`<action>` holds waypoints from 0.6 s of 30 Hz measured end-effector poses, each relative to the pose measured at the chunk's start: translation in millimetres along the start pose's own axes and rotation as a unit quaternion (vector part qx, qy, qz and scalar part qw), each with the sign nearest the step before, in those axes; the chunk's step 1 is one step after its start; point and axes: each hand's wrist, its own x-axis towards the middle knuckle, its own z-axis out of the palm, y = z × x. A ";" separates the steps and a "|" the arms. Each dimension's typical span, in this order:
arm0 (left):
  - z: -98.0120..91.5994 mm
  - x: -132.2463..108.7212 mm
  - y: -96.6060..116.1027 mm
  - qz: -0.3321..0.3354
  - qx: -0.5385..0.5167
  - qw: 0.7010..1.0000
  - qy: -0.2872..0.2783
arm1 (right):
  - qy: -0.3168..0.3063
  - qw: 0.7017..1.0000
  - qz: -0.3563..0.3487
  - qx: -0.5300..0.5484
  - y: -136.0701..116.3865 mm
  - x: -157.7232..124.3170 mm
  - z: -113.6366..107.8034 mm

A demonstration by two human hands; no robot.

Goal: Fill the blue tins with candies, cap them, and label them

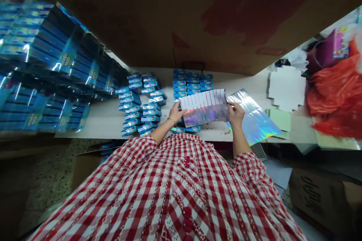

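Between my two hands is a shiny holographic sheet (206,115), its upper part folded over to show a white side marked with a row of strips. My left hand (177,113) pinches its left edge, the thumb on top. At the right end my right hand (235,113) grips the edge between thumb and fingers. Under and behind the sheet stand rows of small blue boxes (193,86), partly hidden by it. Another holographic sheet (251,116) lies flat on the table beside my right hand.
More blue boxes (131,109) stand in columns on the white table (98,120). Wrapped blue packs (42,49) are piled at the left. A large cardboard box (158,19) looms across the back. White die-cut cards (287,87) and a red plastic bag (336,94) lie at the right.
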 end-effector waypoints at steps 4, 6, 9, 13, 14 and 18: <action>0.9 0.3 -6.3 0.001 -0.078 0.997 -0.014 | -0.010 0.997 0.068 0.020 1.6 -2.6 -0.8; 0.9 -1.2 -7.2 0.025 -0.071 0.997 0.029 | -0.010 0.996 0.079 0.035 1.2 -3.9 2.9; -2.8 -2.4 -4.2 0.056 -0.060 0.994 0.067 | -0.016 0.989 0.125 0.083 2.8 -4.3 7.5; -12.1 -1.3 8.9 0.068 -0.131 0.989 -0.003 | -0.008 0.984 0.140 0.113 6.8 -5.0 2.0; -14.6 -0.6 13.2 0.068 -0.145 0.987 -0.013 | 0.003 0.985 0.127 0.117 6.6 -5.0 -0.5; -25.1 1.2 31.6 0.040 -0.168 0.985 -0.017 | 0.032 0.969 0.123 0.210 -2.6 -1.0 -5.5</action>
